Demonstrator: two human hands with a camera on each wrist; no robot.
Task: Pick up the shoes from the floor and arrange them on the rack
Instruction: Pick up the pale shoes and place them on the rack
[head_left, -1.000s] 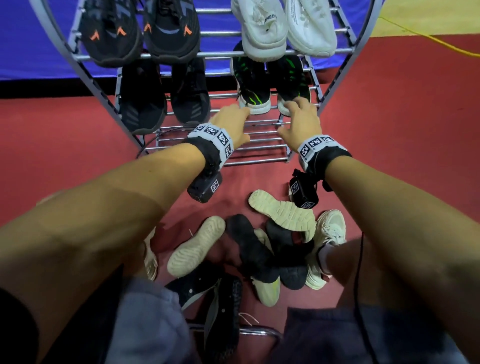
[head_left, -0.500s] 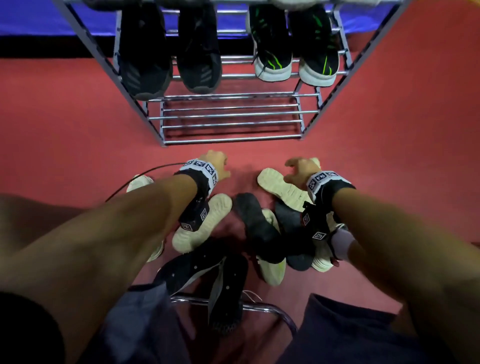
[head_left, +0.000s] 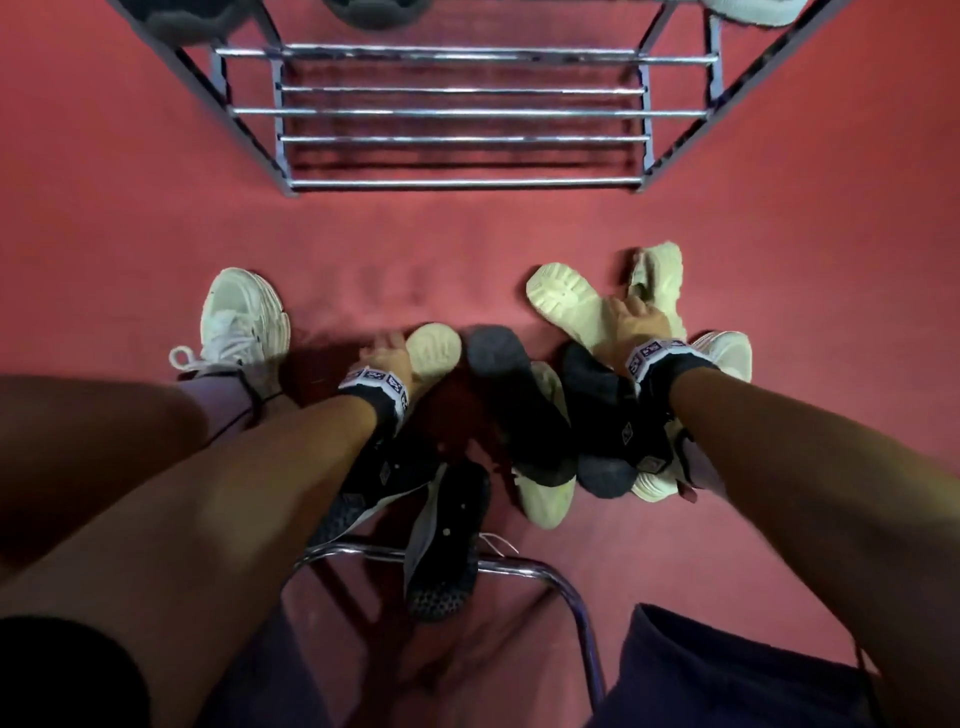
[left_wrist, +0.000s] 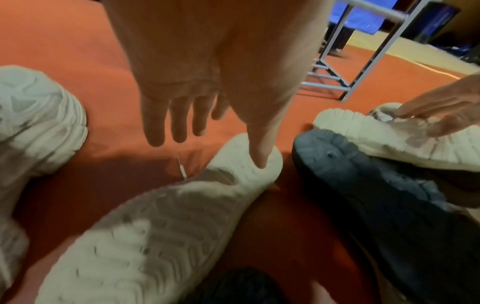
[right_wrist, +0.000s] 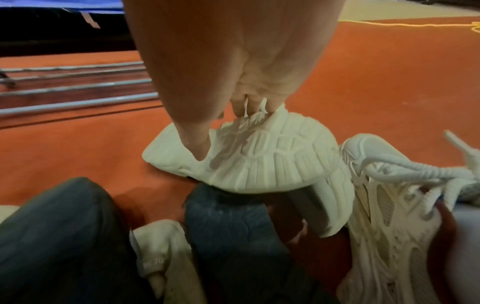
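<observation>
While the top edge shows a few shoes already shelved, the rack (head_left: 457, 111) has its lowest chrome-bar shelf bare, and a heap remains on the red carpet (head_left: 130, 234). The right hand (head_left: 631, 325) curls thumb and fingers round an overturned cream shoe (head_left: 566, 306) with a chunky ribbed foam sole. The left hand (head_left: 384, 356) is spread, fingers straight, its thumb touching another pale upturned sole (head_left: 434, 348). A dark shoe (head_left: 519, 395) with a matte sole lies between them. Most of the job is left, I'd say.
</observation>
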